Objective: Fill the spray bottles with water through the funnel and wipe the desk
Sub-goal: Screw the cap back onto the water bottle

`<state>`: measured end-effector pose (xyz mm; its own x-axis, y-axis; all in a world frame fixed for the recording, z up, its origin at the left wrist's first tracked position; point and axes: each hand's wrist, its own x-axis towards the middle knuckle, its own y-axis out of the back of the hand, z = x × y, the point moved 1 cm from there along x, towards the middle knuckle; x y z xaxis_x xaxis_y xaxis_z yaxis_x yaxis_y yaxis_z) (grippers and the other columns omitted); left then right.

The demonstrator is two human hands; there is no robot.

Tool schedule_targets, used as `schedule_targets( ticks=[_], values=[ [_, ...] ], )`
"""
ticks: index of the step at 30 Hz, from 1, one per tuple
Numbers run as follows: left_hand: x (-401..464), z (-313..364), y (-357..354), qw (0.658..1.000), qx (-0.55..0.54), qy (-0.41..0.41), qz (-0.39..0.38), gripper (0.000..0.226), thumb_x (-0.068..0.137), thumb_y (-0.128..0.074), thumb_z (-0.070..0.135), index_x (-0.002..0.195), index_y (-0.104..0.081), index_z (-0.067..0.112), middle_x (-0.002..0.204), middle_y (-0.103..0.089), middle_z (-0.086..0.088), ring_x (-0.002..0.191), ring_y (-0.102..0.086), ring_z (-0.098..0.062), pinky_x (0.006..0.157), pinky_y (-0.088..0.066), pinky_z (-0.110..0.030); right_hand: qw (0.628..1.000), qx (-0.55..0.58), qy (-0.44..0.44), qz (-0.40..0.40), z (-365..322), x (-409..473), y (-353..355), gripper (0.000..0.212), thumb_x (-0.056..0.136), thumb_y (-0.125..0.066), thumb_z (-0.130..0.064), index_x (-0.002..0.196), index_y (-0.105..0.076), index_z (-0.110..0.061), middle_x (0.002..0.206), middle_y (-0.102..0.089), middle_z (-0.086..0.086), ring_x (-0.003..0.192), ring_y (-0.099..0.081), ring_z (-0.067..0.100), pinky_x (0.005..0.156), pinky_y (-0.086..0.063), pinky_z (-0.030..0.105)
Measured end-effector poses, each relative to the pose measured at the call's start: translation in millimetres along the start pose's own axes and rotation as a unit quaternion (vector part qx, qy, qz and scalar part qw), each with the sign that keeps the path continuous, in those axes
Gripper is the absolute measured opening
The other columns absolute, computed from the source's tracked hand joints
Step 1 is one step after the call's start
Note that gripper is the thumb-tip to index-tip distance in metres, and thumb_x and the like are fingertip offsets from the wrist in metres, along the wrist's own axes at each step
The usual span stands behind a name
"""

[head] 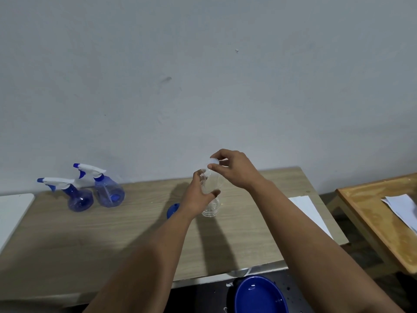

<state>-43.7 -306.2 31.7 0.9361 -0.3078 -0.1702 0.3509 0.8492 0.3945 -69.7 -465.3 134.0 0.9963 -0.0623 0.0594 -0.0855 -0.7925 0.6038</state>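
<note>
A clear plastic water bottle (211,208) stands upright near the middle of the wooden desk (112,233). My left hand (198,197) grips its body. My right hand (234,169) pinches the white cap (213,163) at the bottle's top. Two blue spray bottles with white triggers stand at the back left: one (79,197) leans to the left, the other (108,190) is just right of it. A blue funnel (172,210) lies on the desk, mostly hidden behind my left wrist.
A white sheet (309,211) lies at the desk's right end. A blue basin (259,294) sits below the front edge. To the right stands another wooden table (370,222) with papers (401,206). A white surface (11,213) adjoins the left side. The wall rises directly behind.
</note>
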Motion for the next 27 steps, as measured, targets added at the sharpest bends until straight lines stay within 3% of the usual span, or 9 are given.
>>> schedule_targets(
  ticks=[4, 7, 9, 13, 17, 22, 24, 27],
  values=[
    [0, 2, -2, 1.000, 0.025, -0.006, -0.004, 0.083, 0.081, -0.082, 0.039, 0.144, -0.028, 0.036, 0.142, -0.048, 0.011, 0.133, -0.047, -0.010, 0.110, -0.041, -0.036, 0.996, -0.018, -0.024, 0.083, 1, -2, -7, 0.037, 0.080, -0.087, -0.049, 0.091, -0.064, -0.021, 0.090, -0.071, -0.013, 0.093, -0.073, 0.006, 0.078, -0.057, 0.033],
    [0, -1, 1, 1.000, 0.021, -0.001, -0.002, 0.083, 0.076, -0.083, 0.043, 0.138, -0.028, 0.043, 0.144, -0.050, 0.008, 0.133, -0.049, -0.011, 0.111, -0.043, -0.044, 0.998, 0.010, -0.016, 0.056, 2, -4, -9, 0.038, 0.084, -0.083, -0.045, 0.115, -0.068, -0.031, 0.105, -0.072, -0.012, 0.102, -0.073, 0.008, 0.089, -0.057, 0.030],
    [0, -3, 2, 1.000, 0.015, 0.001, -0.004, 0.081, 0.075, -0.084, 0.044, 0.135, -0.029, 0.048, 0.145, -0.049, 0.007, 0.135, -0.047, -0.011, 0.111, -0.043, -0.045, 0.999, 0.034, -0.001, 0.028, 5, -6, -11, 0.036, 0.091, -0.078, -0.039, 0.125, -0.069, -0.034, 0.117, -0.072, -0.013, 0.110, -0.072, 0.010, 0.100, -0.057, 0.036],
    [-1, -1, -3, 1.000, 0.028, -0.003, -0.006, 0.082, 0.081, -0.081, 0.041, 0.143, -0.028, 0.040, 0.145, -0.047, 0.013, 0.134, -0.047, -0.009, 0.103, -0.041, -0.031, 0.996, 0.054, -0.011, 0.077, 8, -10, -14, 0.020, 0.088, -0.083, -0.040, 0.095, -0.069, -0.027, 0.099, -0.075, -0.016, 0.102, -0.073, 0.007, 0.092, -0.058, 0.037],
    [1, -6, -3, 1.000, 0.016, -0.015, 0.000, 0.085, 0.079, -0.084, 0.039, 0.145, -0.029, 0.038, 0.148, -0.049, 0.009, 0.138, -0.046, -0.011, 0.110, -0.042, -0.037, 0.992, 0.046, -0.018, 0.116, 5, -13, -22, 0.029, 0.084, -0.085, -0.046, 0.088, -0.062, -0.029, 0.092, -0.074, -0.016, 0.099, -0.073, 0.007, 0.087, -0.058, 0.038],
    [0, -7, 2, 0.999, 0.020, -0.014, -0.022, 0.102, 0.064, -0.088, 0.055, 0.144, -0.025, 0.047, 0.147, -0.045, 0.021, 0.135, -0.045, -0.002, 0.112, -0.043, -0.041, 0.983, 0.070, -0.014, 0.169, 15, -20, -41, 0.036, 0.083, -0.080, -0.054, 0.106, -0.063, -0.033, 0.107, -0.069, -0.018, 0.105, -0.068, 0.006, 0.091, -0.058, 0.041],
    [-5, -21, 9, 0.998, 0.056, -0.014, -0.039, 0.110, 0.061, -0.088, 0.059, 0.148, -0.023, 0.048, 0.148, -0.039, 0.026, 0.135, -0.040, 0.001, 0.114, -0.040, -0.036, 0.984, 0.070, -0.036, 0.162, 23, -24, -50, 0.058, 0.078, -0.084, -0.057, 0.124, -0.058, -0.034, 0.120, -0.065, -0.016, 0.114, -0.063, 0.005, 0.096, -0.055, 0.034],
    [-14, -64, 29, 0.979, 0.203, -0.005, -0.001, 0.126, 0.054, -0.079, 0.077, 0.156, -0.015, 0.040, 0.161, -0.029, 0.014, 0.145, -0.032, -0.010, 0.116, -0.037, -0.038, 0.980, 0.114, -0.085, 0.138, 39, -29, -65, 0.089, 0.068, -0.093, -0.057, 0.142, -0.048, -0.036, 0.135, -0.059, -0.011, 0.127, -0.055, 0.004, 0.102, -0.047, 0.026]
  ],
)
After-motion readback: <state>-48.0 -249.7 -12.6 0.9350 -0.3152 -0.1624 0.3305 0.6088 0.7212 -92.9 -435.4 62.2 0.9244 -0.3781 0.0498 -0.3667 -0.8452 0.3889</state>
